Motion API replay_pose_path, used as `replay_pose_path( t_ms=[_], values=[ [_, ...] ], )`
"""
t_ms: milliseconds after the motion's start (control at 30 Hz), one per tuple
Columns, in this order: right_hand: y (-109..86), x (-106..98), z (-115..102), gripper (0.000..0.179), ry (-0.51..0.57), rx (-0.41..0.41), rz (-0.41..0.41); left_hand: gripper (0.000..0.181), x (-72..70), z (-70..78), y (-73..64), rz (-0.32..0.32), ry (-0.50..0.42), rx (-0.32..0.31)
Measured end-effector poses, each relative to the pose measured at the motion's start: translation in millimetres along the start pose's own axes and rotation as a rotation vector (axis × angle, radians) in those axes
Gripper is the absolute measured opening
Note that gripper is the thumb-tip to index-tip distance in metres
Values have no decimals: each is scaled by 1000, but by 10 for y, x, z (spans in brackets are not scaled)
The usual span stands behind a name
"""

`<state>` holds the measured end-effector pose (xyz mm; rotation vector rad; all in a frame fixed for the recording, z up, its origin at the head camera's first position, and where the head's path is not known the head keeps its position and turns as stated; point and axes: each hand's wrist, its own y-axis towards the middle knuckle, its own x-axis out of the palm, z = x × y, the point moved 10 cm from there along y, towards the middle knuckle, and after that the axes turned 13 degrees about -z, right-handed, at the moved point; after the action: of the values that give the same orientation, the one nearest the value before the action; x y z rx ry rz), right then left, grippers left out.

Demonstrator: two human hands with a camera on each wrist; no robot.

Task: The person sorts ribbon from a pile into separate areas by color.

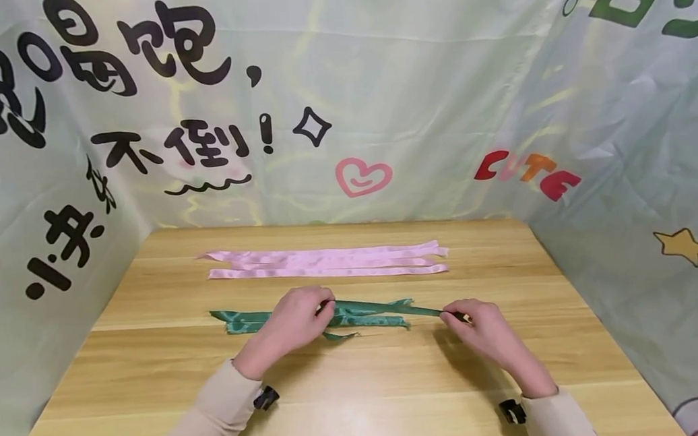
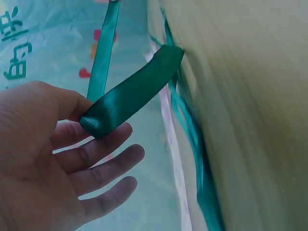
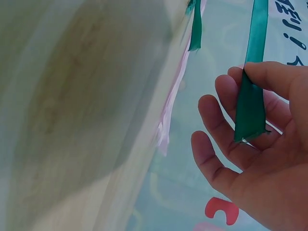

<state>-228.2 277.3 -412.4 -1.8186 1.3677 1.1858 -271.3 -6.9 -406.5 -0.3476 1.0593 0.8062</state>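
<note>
A dark green satin ribbon [image 1: 385,306] is stretched between both hands above the table. My left hand [image 1: 298,319] pinches it between thumb and forefinger; past the pinch, a loose tail [image 2: 139,94] bends down toward the tabletop in the left wrist view. My right hand [image 1: 484,330] pinches the ribbon close to its other end, and the short cut end [image 3: 251,115] hangs over the fingers in the right wrist view. Beneath the held ribbon, several other green ribbons [image 1: 247,323] lie side by side on the wood, partly hidden by the left hand.
Several pink ribbons [image 1: 328,263] lie in a row farther back on the wooden table [image 1: 362,406]. Printed cloth walls [image 1: 438,103] enclose the table at the back and both sides. A small black wrist device [image 1: 266,398] sits at the left sleeve, another [image 1: 512,411] at the right.
</note>
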Motion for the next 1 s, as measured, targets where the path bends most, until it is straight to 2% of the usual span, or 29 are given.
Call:
replay_pose_path(
  t_ms=[267,433,533,767,1000],
  values=[
    [107,73,-68,9,-8,-18,-21,16,-189,-296,-201,-18,-63,-103],
    [188,115,-122,11,12,-29,-49,15,-293,-507,-357,-3,-84,-167],
    [225,132,-152,11,18,-38,-59,13,-322,-653,-465,0,-91,-211],
    [254,178,-172,10,28,-56,-77,12,-426,-879,-712,23,-65,-256],
    [278,275,-184,10,41,-55,-122,13,-441,-1070,-917,-29,-80,-315]
  ],
)
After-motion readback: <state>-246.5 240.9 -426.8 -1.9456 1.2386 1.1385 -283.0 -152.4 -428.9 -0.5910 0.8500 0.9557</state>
